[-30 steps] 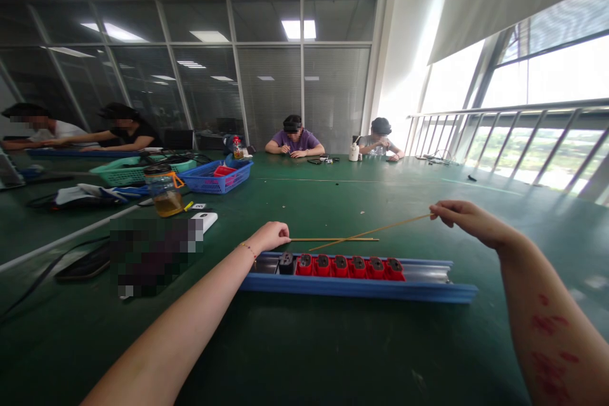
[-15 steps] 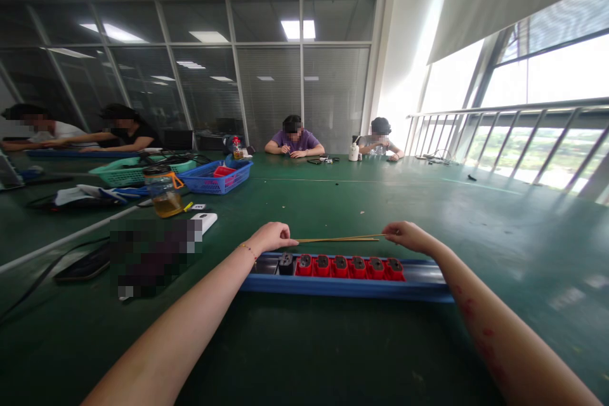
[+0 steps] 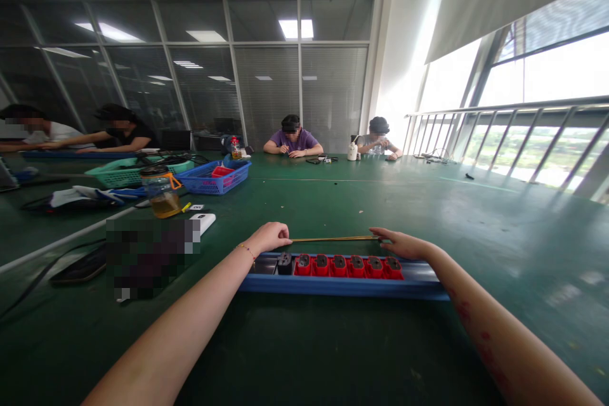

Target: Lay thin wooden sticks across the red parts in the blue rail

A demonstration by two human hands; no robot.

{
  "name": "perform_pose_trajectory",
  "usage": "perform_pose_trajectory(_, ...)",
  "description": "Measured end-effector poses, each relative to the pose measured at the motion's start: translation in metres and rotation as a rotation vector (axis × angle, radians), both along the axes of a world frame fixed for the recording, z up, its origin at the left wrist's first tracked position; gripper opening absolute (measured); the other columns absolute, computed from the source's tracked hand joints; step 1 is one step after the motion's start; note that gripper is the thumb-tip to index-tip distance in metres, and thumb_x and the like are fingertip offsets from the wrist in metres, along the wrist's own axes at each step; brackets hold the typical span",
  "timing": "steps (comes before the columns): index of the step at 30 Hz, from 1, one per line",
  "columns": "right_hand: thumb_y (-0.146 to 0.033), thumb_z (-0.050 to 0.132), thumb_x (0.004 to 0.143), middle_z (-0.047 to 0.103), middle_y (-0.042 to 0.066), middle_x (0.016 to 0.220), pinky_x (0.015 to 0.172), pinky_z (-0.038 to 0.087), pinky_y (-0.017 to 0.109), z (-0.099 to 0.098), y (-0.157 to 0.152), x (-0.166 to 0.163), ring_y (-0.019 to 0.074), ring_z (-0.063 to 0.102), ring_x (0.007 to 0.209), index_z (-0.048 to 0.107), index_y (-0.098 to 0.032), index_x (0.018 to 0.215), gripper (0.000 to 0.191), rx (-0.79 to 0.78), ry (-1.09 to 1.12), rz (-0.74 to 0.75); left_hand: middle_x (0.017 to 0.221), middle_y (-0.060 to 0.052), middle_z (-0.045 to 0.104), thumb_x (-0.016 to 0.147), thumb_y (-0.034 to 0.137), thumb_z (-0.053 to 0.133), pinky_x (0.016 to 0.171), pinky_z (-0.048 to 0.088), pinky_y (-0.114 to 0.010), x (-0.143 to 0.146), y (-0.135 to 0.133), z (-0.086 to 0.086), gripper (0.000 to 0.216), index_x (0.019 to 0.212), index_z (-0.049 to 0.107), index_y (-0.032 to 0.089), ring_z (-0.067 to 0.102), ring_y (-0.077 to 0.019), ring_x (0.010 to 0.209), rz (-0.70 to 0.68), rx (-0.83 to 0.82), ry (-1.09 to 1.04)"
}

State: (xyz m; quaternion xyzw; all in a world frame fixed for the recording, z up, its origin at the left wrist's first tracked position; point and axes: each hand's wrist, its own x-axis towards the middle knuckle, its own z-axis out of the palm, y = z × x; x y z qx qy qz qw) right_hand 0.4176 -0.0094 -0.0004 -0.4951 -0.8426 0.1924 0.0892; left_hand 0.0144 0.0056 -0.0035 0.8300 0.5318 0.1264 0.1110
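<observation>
My left hand [image 3: 270, 236] pinches the left end of a bundle of thin, straight yellow strands [image 3: 333, 239]; whether they are wires or sticks I cannot tell. At their right end is my right hand [image 3: 397, 243], its fingers stretched out and apart, near or touching the tips. Both hands are just beyond a long blue tray [image 3: 342, 287] with a metallic inside. A row of several red connector housings [image 3: 339, 266] with dark tops stands in it. One black connector housing [image 3: 285, 263] is at the row's left end.
To the left are a jar of amber liquid [image 3: 164, 196], a phone [image 3: 80, 266], a white device [image 3: 204, 224], a blue basket [image 3: 219, 184] and a green basket [image 3: 111, 174]. Other people sit across the green table [image 3: 295, 196], including a person in purple [image 3: 304, 141].
The right fingers have gone from a pinch to stretched out, and that hand has shifted slightly left. The strands lie closer together. My left hand keeps its pinch.
</observation>
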Motion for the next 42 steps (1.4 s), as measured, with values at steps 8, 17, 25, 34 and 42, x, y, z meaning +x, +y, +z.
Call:
perform_pose_trajectory(8,-0.030,0.045,0.080,0.042,0.011,0.133,0.102,0.028,0.037,-0.005,0.007,0.006,0.0267,0.038,0.121,0.041,-0.014,0.130,0.053,0.020,-0.181,-0.157,0.077,-0.001,0.066,0.071,0.046,0.054,0.058,0.040,-0.021,-0.001,0.001,-0.001,0.028,0.078,0.061,0.020,0.059,-0.0144,0.069,0.001,-0.006,-0.012)
perform_pose_trajectory(17,-0.031,0.046,0.079,0.036,0.011,0.137,0.103,0.025,0.035,-0.001,0.006,0.002,0.0265,0.033,0.124,0.041,-0.012,0.130,0.055,-0.056,-0.275,-0.136,0.079,-0.001,0.066,0.072,0.044,0.054,0.058,0.040,-0.020,0.001,-0.001,0.001,0.025,0.078,0.061,0.021,0.059,-0.0141,0.070,-0.007,-0.010,-0.013)
perform_pose_trajectory(25,-0.030,0.043,0.080,0.030,0.009,0.140,0.104,0.026,0.037,0.006,-0.001,-0.004,0.0249,0.032,0.125,0.036,-0.015,0.133,0.056,-0.080,-0.223,-0.079,0.078,-0.001,0.066,0.073,0.042,0.054,0.060,0.040,-0.021,0.004,-0.004,0.004,0.023,0.078,0.062,0.021,0.059,-0.0140,0.070,-0.019,0.016,0.029)
perform_pose_trajectory(34,-0.032,0.045,0.079,0.037,0.008,0.137,0.100,0.031,0.035,0.004,-0.001,-0.004,0.0240,0.038,0.122,0.042,-0.019,0.130,0.052,-0.019,-0.231,-0.058,0.081,-0.002,0.066,0.075,0.039,0.053,0.061,0.040,-0.021,0.008,-0.009,0.008,0.021,0.078,0.062,0.021,0.059,-0.0148,0.072,-0.032,0.062,0.081)
perform_pose_trajectory(42,-0.036,0.050,0.077,0.047,0.009,0.129,0.091,0.033,0.048,0.012,0.001,-0.014,0.0299,0.041,0.117,0.042,-0.025,0.127,0.051,0.197,-0.327,-0.089,0.084,-0.001,0.067,0.070,0.023,0.056,0.065,0.042,-0.020,0.003,-0.009,0.021,0.017,0.084,0.065,0.023,0.060,-0.0144,0.076,-0.136,0.008,0.173)
